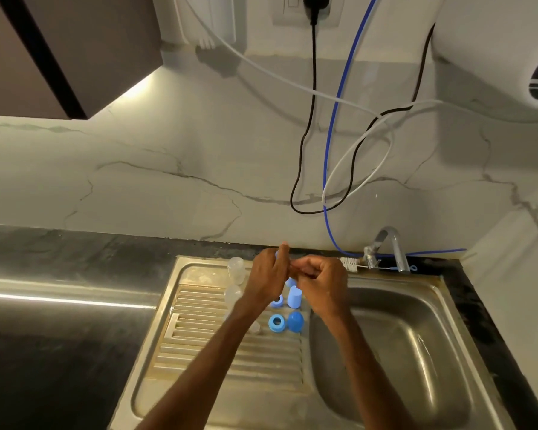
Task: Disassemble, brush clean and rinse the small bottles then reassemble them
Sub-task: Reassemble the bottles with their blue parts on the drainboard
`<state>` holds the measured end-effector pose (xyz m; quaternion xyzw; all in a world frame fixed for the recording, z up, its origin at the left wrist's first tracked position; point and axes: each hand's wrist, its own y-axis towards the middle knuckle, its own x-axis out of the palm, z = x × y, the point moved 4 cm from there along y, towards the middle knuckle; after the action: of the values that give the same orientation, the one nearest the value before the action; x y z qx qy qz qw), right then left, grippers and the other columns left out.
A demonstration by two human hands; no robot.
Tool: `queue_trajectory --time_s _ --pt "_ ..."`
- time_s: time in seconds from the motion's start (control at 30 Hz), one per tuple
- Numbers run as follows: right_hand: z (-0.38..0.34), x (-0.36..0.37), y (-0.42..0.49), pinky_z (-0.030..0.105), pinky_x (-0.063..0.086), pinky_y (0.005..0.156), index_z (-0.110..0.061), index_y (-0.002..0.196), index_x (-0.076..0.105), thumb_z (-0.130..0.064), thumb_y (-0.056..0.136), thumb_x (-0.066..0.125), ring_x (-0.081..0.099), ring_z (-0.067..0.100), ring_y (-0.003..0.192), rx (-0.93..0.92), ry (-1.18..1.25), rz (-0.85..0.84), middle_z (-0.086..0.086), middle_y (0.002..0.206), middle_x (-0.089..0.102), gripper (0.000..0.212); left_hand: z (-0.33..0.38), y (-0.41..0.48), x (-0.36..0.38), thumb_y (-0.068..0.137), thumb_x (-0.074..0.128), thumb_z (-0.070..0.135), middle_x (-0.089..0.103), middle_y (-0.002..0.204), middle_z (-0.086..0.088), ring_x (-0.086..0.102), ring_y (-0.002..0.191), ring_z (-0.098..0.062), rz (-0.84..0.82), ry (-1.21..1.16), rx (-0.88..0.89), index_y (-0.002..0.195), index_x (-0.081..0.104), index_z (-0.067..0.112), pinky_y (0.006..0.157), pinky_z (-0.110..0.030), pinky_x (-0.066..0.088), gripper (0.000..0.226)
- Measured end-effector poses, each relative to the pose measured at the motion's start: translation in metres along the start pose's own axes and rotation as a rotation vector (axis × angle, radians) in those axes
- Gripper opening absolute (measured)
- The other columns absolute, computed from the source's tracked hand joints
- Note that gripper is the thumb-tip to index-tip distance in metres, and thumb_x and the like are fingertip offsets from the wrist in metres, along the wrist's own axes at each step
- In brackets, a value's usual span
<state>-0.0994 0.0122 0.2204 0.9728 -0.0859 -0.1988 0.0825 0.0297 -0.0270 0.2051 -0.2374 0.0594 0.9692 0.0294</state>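
Item: pale blue part [276, 254], pinched at fingertips of left hand [266, 276], above drainboard [199, 336]. Right hand [322, 276]: fingers curled, tips meeting part from right; contents hidden, cannot tell.

Forearms extended, left hand [266, 274] pinching blue piece [277, 254], right hand [323, 280] curled alongside

Left forearm [218, 352] and right forearm [354, 352] long, slim and bare, skin uncovered as far as they show, bare wrists, left grip [266, 276] and right grip [322, 282] bare too, knuckles showing, above the sink [441, 283]
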Motion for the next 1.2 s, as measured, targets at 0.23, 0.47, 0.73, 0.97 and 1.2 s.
queue_trajectory --time_s 0.23,0.47,0.73,0.97,1.2 --pt "-0.008 -0.007 0.012 0.011 0.051 0.059 -0.015 0.082 0.079 -0.012 0.082 0.082 0.069 0.001 0.067 0.004 -0.085 -0.029 -0.011 0.069 0.073 0.004 -0.015 0.009 -0.001 0.095 0.048 0.014 0.052 0.079 -0.009 0.048 0.069 -0.026 -0.108 0.17 -0.013 0.086 0.055 0.001 0.057 -0.031 0.038 0.017" --pt "-0.002 0.016 0.007 0.013 0.054 0.062 -0.014 0.089 0.078 -0.014 0.085 0.08 0.069 0.003 0.066 0.016 -0.124 -0.021 -0.008 0.075 0.074 0.004 -0.036 0.017 -0.009 0.109 0.038 0.018 0.05 0.094 0.0 0.042 0.073 -0.01 -0.027 0.189 -0.115 0.115 0.058 0.001 0.069 -0.019 0.036 0.027" --pt "0.04 0.041 0.022 0.025 0.06 0.081 -0.03 0.119 0.067 -0.023 0.083 0.083 0.07 0.005 0.094 0.217 0.032 -0.259 -0.011 0.105 0.071 0.04 -0.063 0.028 -0.009 0.11 0.035 0.024 0.054 0.062 0.0 0.051 0.053 -0.006 -0.135 0.065 -0.188 0.071 0.054 0.013 0.052 -0.025 0.044 0.045" --pt "0.063 0.074 0.05 0.039 0.063 0.075 -0.01 0.125 0.069 -0.01 0.088 0.077 0.075 0.024 0.098 0.338 0.284 -0.233 0.007 0.108 0.076 0.038 -0.083 0.089 -0.03 0.107 0.041 0.034 0.067 0.092 -0.023 0.068 0.079 -0.039 -0.296 0.36 -0.117 0.143 0.045 0.006 0.07 -0.046 0.056 0.046" --pt "0.099 0.081 0.06 0.033 0.064 0.067 -0.014 0.126 0.069 -0.01 0.089 0.076 0.073 0.018 0.092 0.369 0.125 -0.138 0.001 0.114 0.072 0.038 -0.187 0.127 -0.012 0.082 0.071 0.065 0.038 0.148 -0.022 0.041 0.134 -0.043 -0.513 0.921 -0.306 0.149 0.035 0.017 0.102 -0.054 0.046 0.09"
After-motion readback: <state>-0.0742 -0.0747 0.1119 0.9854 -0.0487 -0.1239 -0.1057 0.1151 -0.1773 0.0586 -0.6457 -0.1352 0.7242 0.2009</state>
